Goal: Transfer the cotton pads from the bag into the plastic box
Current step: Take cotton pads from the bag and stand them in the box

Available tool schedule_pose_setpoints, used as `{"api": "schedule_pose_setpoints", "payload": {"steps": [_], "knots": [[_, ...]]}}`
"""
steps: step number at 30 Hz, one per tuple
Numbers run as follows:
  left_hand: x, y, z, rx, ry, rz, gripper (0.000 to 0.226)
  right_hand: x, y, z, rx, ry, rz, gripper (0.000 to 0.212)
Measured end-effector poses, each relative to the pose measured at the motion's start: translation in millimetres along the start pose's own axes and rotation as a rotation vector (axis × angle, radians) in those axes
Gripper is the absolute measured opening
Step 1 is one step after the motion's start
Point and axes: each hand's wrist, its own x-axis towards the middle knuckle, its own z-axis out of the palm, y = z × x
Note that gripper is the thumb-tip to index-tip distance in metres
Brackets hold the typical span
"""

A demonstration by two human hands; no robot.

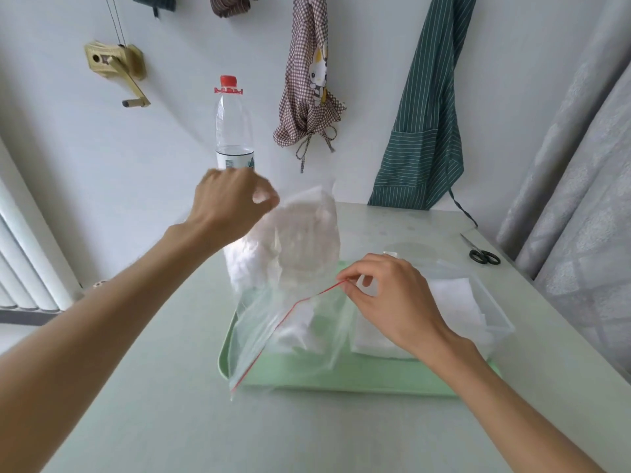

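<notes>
Your left hand [229,199] is raised above the far left corner of the green tray [341,377], fingers curled and pinching the upper end of the clear zip bag [290,302], which hangs tilted over the tray with its red-lined mouth lowest, toward the tray's near left corner. Your right hand [386,298] pinches that red zip edge between thumb and forefinger, above the middle of the tray. A white mass of cotton pads [300,233] sits bunched in the bag's upper part, just below your left hand. The plastic box [491,308] stands on the right half of the tray, with white pads already lying inside it. Beyond the tray stands a water bottle [232,131] with a red cap; scissors [483,255] lie on the table right of the tray, well apart from it.
</notes>
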Motion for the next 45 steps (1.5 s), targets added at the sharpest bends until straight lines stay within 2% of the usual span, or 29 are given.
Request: {"api": "schedule_pose_setpoints", "payload": {"steps": [4, 8, 10, 12, 14, 16, 18, 20, 21, 22, 25, 28, 31, 34, 40, 43, 45], "knots": [[-4, -1, 12, -0.027, 0.036, -0.030, 0.017, 2, 0, -2, -0.006, 0.011, 0.014, 0.009], [-3, -18, 27, 0.081, -0.168, -0.070, 0.021, 5, 0, -2, -0.013, -0.034, 0.053, 0.010], [-7, -23, 31, 0.125, -0.287, -0.074, 0.032, 7, 0, 0, -0.004, -0.042, 0.066, 0.010], [-14, -24, 32, 0.090, -0.258, -0.091, 0.043, 8, -1, 3, 0.007, -0.040, 0.071, 0.010], [-20, -22, 26, -0.042, -0.251, -0.158, 0.040, 11, -1, 5, 0.010, -0.029, 0.087, 0.010], [-30, -20, 18, -0.247, -0.407, -0.238, 0.049, 14, -1, 6, 0.026, -0.014, 0.104, 0.009], [-43, -14, 9, -0.353, -0.577, -0.272, 0.083, 13, -2, 5, 0.048, 0.060, 0.087, 0.010], [-51, -9, 7, -0.216, -0.731, -0.245, 0.101, 10, -5, 4, 0.027, 0.162, 0.038, 0.013], [-53, -11, 10, -0.133, -0.776, -0.231, 0.100, 8, -8, 5, 0.000, 0.171, 0.011, 0.014], [-54, -14, 16, -0.083, -0.780, -0.227, 0.092, 5, -11, 6, -0.029, 0.133, -0.005, 0.015], [-57, -28, 36, -0.089, -0.674, -0.255, 0.056, -1, -20, 11, -0.114, -0.131, -0.012, 0.010], [-69, -32, 53, -0.080, -0.508, -0.320, 0.038, -5, -25, 20, -0.135, -0.188, -0.009, 0.017], [-78, -22, 58, 0.034, -0.349, -0.340, 0.033, -6, -33, 35, -0.151, -0.211, -0.044, 0.034], [-83, -16, 59, 0.107, -0.296, -0.290, 0.034, -3, -36, 51, -0.313, -0.309, -0.060, 0.052], [-90, -23, 45, -0.012, -0.357, -0.231, 0.036, 11, -39, 68, -0.535, -0.411, -0.092, 0.049], [-95, -21, 42, -0.018, -0.270, -0.137, 0.039, 13, -40, 72, -0.527, -0.420, -0.077, 0.040], [-96, -22, 43, 0.015, -0.268, -0.114, 0.037, 11, -41, 73, -0.478, -0.393, -0.078, 0.031]]}}
